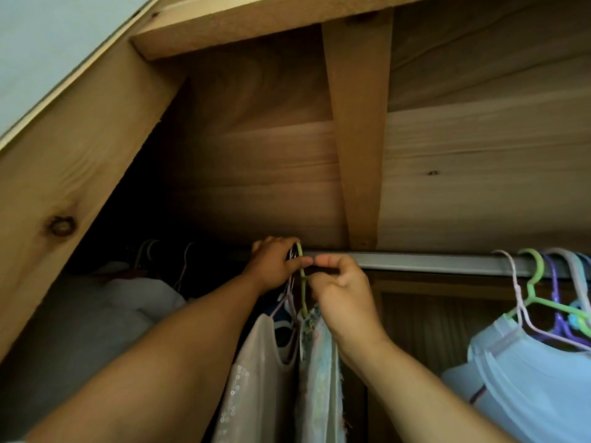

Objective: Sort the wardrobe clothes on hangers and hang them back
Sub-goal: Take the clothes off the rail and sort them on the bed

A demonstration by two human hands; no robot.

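A thin green hanger (303, 282) carries a pale flowery dress (318, 372) and hooks over the grey rail (431, 261). Both hands pinch it: the left hand (275, 265) at the hook, the right hand (343, 294) just below.

Matt metal rail (431, 262); knotty wood wardrobe (479, 155); plastic hangers (534, 282); sequinned cloth top (256, 372).

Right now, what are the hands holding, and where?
Left hand grips hanger hooks at the rail; right hand pinches the green hanger by its neck.
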